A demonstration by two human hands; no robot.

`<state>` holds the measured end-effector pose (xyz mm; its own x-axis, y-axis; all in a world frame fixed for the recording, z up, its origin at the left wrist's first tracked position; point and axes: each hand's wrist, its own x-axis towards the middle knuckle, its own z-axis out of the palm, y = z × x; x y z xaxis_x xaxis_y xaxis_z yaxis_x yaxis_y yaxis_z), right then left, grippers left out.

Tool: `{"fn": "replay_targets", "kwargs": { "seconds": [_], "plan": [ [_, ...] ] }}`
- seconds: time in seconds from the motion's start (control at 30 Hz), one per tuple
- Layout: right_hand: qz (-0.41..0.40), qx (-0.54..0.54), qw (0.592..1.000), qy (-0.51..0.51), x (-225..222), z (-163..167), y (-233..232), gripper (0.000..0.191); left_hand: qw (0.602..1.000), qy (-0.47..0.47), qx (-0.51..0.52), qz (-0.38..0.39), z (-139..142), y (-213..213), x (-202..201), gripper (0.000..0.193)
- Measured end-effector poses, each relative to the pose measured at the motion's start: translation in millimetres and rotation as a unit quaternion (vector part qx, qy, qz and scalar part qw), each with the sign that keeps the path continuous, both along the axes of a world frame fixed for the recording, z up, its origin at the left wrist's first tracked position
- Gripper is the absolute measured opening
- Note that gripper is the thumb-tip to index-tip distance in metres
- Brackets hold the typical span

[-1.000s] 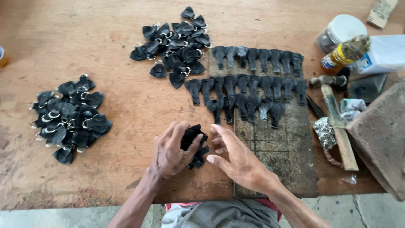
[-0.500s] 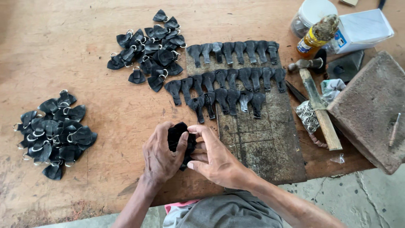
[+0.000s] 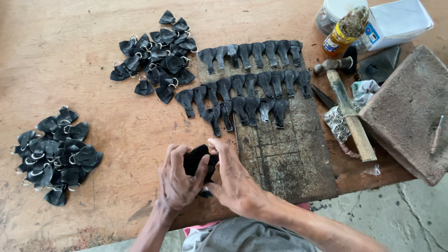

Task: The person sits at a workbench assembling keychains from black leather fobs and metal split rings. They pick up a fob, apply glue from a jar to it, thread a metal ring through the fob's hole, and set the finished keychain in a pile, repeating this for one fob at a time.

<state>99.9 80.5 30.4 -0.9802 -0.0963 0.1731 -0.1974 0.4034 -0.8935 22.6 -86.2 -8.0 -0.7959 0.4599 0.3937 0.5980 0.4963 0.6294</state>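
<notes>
Black leather, soft and light we judge, the small piece (image 3: 199, 161) sits pinched between our left hand (image 3: 179, 179) and right hand (image 3: 235, 179) at the table's (image 3: 116, 135) near edge, best gripped by its edges.

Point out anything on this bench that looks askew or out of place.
Little stands out. In the rows of black pieces on the dark board, the front row's left end sags out of line. The hammer lies across crumpled foil. Both hands hold black pieces.
</notes>
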Motion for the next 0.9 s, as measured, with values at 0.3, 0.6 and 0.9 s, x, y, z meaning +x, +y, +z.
{"fn": "replay_targets", "kwargs": {
  "seconds": [0.3, 0.6, 0.9],
  "plan": [
    [0.040, 0.002, 0.996, -0.075, -13.4, 1.0, -1.7, 0.070, 1.000, 0.007, -0.005, -0.008, -4.4, 2.4, -0.5, 0.043],
    [0.016, -0.042, 0.988, -0.146, -13.6, 8.9, -4.7, 0.070, 0.998, -0.043, 0.046, -0.013, -7.1, 1.0, -0.7, 0.044],
    [0.002, -0.083, 0.982, -0.167, -15.4, 12.3, -3.3, 0.069, 0.997, 0.000, 0.071, -0.024, -15.9, 9.2, -6.0, 0.045]
  ]
}}
